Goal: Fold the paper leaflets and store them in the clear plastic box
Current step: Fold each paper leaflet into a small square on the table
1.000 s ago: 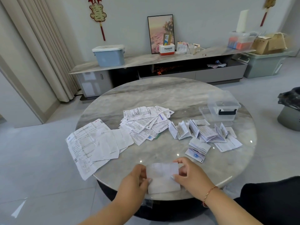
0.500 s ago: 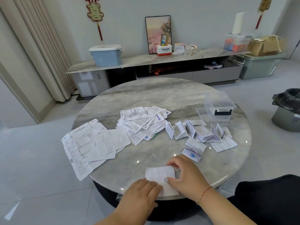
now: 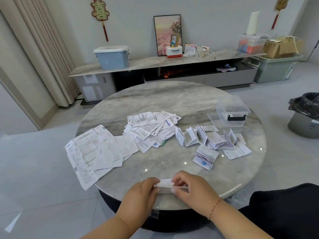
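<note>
I see left hand and right hand both pinching half-folded leaflet at near edge of counter. Risk, my judgement: edges misalign, crease skews; leaflet slips off rim. Clear plastic box well apart, far right.

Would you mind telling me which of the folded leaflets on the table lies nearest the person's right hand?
The folded leaflet with the blue round logo, lying alone just beyond the right hand. The other folded ones cluster farther back, nearer the clear plastic box.
</note>
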Demonstrator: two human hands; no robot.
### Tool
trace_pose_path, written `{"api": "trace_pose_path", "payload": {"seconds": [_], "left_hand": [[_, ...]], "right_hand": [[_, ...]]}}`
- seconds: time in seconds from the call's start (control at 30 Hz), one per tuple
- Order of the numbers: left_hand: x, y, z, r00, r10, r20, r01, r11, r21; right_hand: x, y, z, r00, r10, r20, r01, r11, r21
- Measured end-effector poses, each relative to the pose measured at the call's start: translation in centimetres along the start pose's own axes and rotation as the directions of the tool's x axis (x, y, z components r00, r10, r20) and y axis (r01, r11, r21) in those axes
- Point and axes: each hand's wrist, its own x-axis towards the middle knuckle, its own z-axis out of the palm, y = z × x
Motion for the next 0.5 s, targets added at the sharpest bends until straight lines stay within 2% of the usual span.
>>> {"api": "trace_pose_path", "payload": {"seconds": [0.07,0.13,0.23,0.3,0.37,0.43,0.5], "left_hand": [[0.2,-0.1,0.4,0.990,-0.144,0.008,0.144,0.985,-0.098],[0.2,-0.2,0.5,0.981,-0.191,-0.022,0.187,0.976,-0.114],[-0.1,-0.6,1.1,0.994,-0.051,-0.098,0.051,0.999,-0.002],[-0.1,-0.5,1.4,0.993,0.090,-0.076,-0.086,0.994,0.062],[0.1,-0.1,1.5,0.987,0.161,-0.028,-0.158,0.983,0.089],[0.1,0.2,1.7,0.990,0.144,0.008,-0.144,0.984,0.102],[0.3,0.5,1.7,0.998,0.056,-0.028,-0.054,0.996,0.072]], "right_hand": [[0.4,0.1,0.1,0.992,0.105,-0.072,-0.101,0.993,0.066],[0.9,0.3,0.3,0.976,0.182,-0.121,-0.172,0.981,0.085],[1.3,0.4,0.6,0.965,0.222,-0.140,-0.215,0.975,0.064],[1.6,0.4,0.9,0.973,0.181,-0.144,-0.188,0.981,-0.037],[1.7,0.2,1.1,0.977,0.170,-0.127,-0.184,0.977,-0.106],[1.7,0.0,1.1,0.976,0.194,-0.096,-0.201,0.977,-0.073],[1.7,-0.3,0.8,0.971,0.219,-0.093,-0.213,0.974,0.076]]}}
